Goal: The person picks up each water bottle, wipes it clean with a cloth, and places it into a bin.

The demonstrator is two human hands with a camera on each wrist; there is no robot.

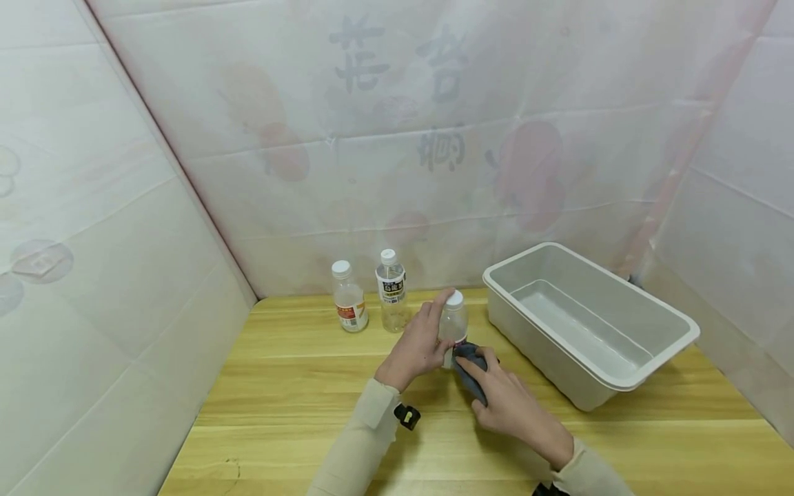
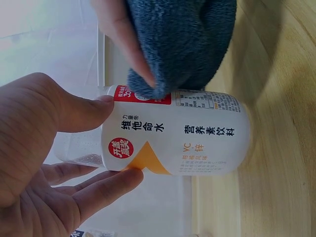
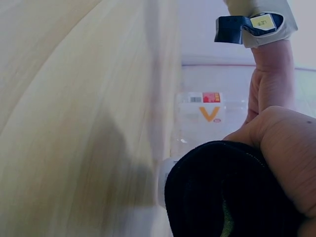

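Nearby, two bottles (image 1: 371, 291) and tub (image 1: 657, 358) flank hands gripping bottle (image 1: 453, 324) and cloth (image 1: 469, 368).

Three plastic bottles are standing on the table: one bottle (image 1: 349, 297) and a second bottle (image 1: 392, 290) at centre frame by the back wall, a third bottle (image 1: 453, 325) just right of them. One blue cloth (image 1: 469, 365) is showing at centre. One grey tub (image 1: 588, 324) is sitting at right. Two hands are showing, low centre.

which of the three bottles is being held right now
The bottle nearest the tub: the left hand grips it and the right hand presses a cloth to it. The other two stand untouched.
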